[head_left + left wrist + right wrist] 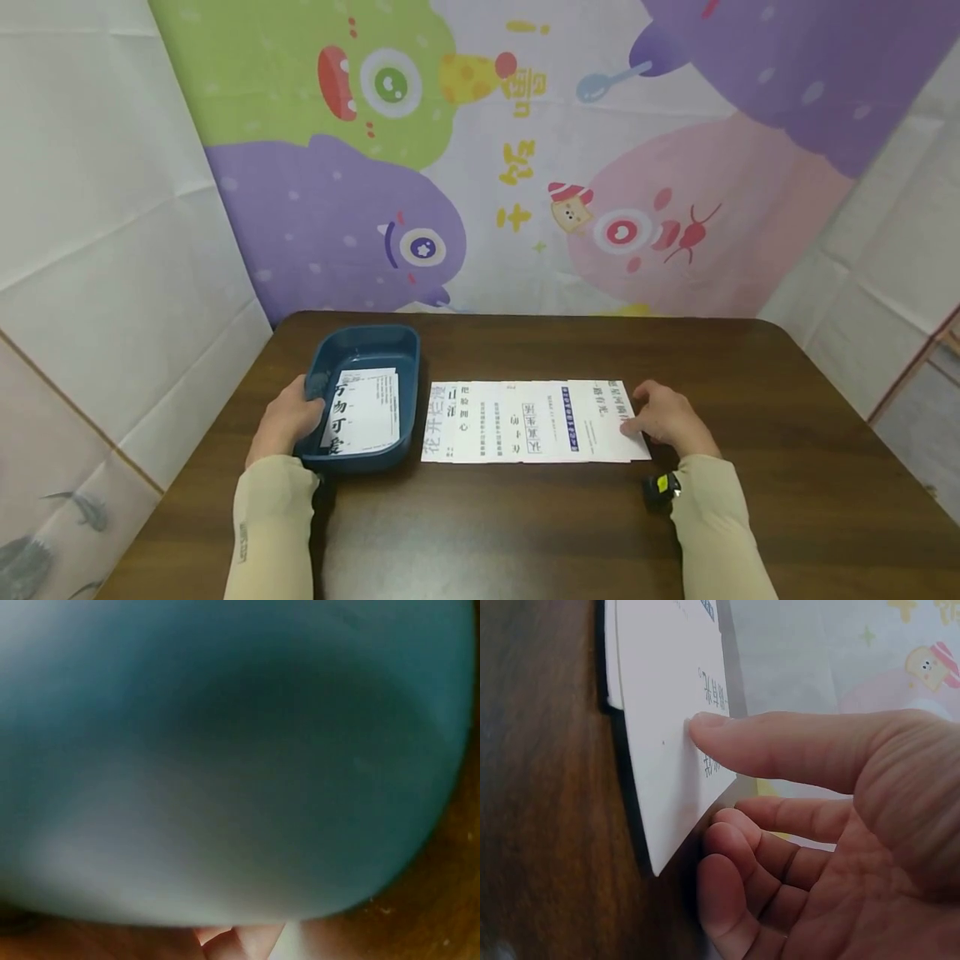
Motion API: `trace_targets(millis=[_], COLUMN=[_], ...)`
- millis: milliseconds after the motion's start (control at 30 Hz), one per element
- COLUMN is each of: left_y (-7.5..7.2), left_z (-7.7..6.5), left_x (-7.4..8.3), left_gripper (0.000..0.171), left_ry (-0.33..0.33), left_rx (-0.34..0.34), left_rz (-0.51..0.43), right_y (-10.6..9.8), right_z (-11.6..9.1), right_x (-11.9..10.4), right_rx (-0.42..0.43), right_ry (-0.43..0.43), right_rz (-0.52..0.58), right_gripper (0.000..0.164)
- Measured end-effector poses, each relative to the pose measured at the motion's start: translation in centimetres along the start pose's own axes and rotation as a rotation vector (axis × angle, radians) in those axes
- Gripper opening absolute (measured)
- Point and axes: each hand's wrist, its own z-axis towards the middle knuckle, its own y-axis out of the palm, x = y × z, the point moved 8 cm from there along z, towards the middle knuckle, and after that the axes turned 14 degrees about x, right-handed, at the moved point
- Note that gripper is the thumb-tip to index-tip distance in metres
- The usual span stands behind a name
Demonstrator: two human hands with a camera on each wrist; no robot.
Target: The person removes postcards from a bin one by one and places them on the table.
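Note:
A dark blue tray (406, 358) stands on the left of the table, with white printed cards (375, 408) lying in it. My left hand (287, 421) grips the tray's left wall, thumb over the rim. In the left wrist view the tray's outer wall (247, 787) fills most of the picture and hides most of the hand. To the right, white printed cards (495, 421) overlap in a row. At its right end, my right hand (670, 418) pinches the last card (667, 742): the thumb lies on its face, the other fingers curl at its edge.
The brown wooden table (480, 525) runs up to a cloth backdrop (525, 275) with cartoon monsters. Pale sheets (112, 208) hang at both sides. A small black device (660, 490) with a yellow mark sits at my right wrist.

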Motion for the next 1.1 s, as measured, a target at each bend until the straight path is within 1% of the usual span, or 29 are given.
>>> trace_targets(millis=[233,333,533,767,967,1100], left_y=[0.05,0.1,0.06,-0.01,0.04,0.1], left_z=[-0.06,-0.07,-0.14,-0.23,-0.12,0.07], left_x=[-0.04,-0.03,0.02,-0.03,0.05,0.05], left_gripper=[0.058,0.058,0.058,0.058,0.057,0.057], left_ry=[0.0,-0.002,0.012,-0.005,0.003,0.022], left_rx=[0.001,-0.001,0.0,-0.001,0.002,0.006], left_rz=[-0.005,-0.008,0.001,-0.007,-0.008,-0.004], right_y=[-0.06,0.02,0.11,0.11,-0.02,-0.08], right_z=[-0.12,-0.16,-0.11,-0.15,-0.06,-0.09], right_x=[-0.06,0.1,0.14,-0.01,-0.07,-0.12], right_rx=[-0.005,-0.008,-0.011,-0.015,-0.012,-0.013], right_ry=[0.002,0.015,0.018,0.014,0.01,0.007], right_rz=[0.005,0.003,0.002,0.002,0.006,0.014], right_gripper=[0.065,0.064,0.063,0.063,0.062,0.061])
